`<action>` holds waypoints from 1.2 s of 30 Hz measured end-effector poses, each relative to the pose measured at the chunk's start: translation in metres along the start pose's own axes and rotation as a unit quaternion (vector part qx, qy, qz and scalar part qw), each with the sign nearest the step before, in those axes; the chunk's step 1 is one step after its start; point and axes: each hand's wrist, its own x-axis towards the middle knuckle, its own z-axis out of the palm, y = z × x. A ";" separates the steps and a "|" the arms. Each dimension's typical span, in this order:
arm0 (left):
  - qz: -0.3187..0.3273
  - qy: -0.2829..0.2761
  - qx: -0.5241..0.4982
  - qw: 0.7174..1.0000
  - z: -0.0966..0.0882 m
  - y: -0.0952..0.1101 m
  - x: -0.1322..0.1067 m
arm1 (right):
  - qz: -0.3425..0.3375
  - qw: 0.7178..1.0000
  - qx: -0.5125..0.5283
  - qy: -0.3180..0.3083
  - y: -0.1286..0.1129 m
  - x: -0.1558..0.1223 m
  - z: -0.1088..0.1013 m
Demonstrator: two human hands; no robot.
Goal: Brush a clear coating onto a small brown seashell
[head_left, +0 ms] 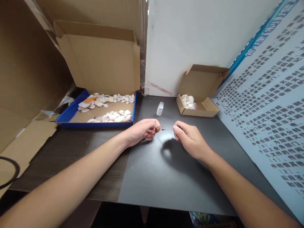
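Note:
Between the thumb and fingers of my left hand [147,129] is a small brown, mottled shell [158,128], held above the grey mat. Across a short gap, my right hand [188,137] is closed in a pinch; what its fingertips hold, if anything, is too small to make out. A tiny dark mark [163,129] shows between the two hands. Just beyond them stands a small clear bottle [160,109] with a white label, upright and without a visible cap.
At the left, a blue-edged cardboard box [95,124] with its lid up holds many pale shells [118,116]. A smaller open box [199,111] with white shells [189,102] sits at the back right. A printed sheet [268,104] borders the right side.

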 end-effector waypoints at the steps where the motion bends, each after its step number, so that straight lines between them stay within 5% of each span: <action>1: -0.001 0.000 0.002 1.000 0.000 0.000 0.000 | -0.002 1.000 0.000 0.002 0.000 0.000 0.000; 5: 0.000 -0.001 -0.002 1.000 -0.001 -0.001 0.000 | -0.008 0.996 0.080 -0.032 0.000 0.000 0.000; 9: -0.002 0.003 0.002 1.000 -0.001 -0.001 0.001 | -0.004 1.000 0.003 0.019 0.001 0.000 0.000; 13: -0.002 0.005 -0.001 1.000 0.000 -0.001 0.001 | -0.005 0.994 0.110 -0.017 0.001 0.000 0.000; 17: -0.001 0.007 0.000 1.000 -0.001 -0.001 0.001 | -0.005 1.000 0.016 0.013 0.000 0.000 0.000; 21: -0.003 0.010 0.000 1.000 0.000 0.000 0.001 | -0.014 0.995 0.095 -0.018 0.000 0.000 0.000; 25: -0.004 0.011 0.001 1.000 0.000 0.000 0.001 | -0.009 1.000 0.024 -0.002 0.000 0.000 0.000; 29: -0.007 0.012 -0.001 1.000 0.000 0.000 0.001 | -0.002 0.992 0.124 -0.017 -0.001 0.000 0.000; 34: -0.008 0.009 -0.001 1.000 0.000 0.000 0.001 | -0.010 1.000 -0.005 0.015 -0.002 0.000 0.000; 36: -0.006 0.009 -0.002 1.000 -0.001 -0.001 0.001 | -0.009 0.999 0.035 0.003 -0.002 0.000 0.000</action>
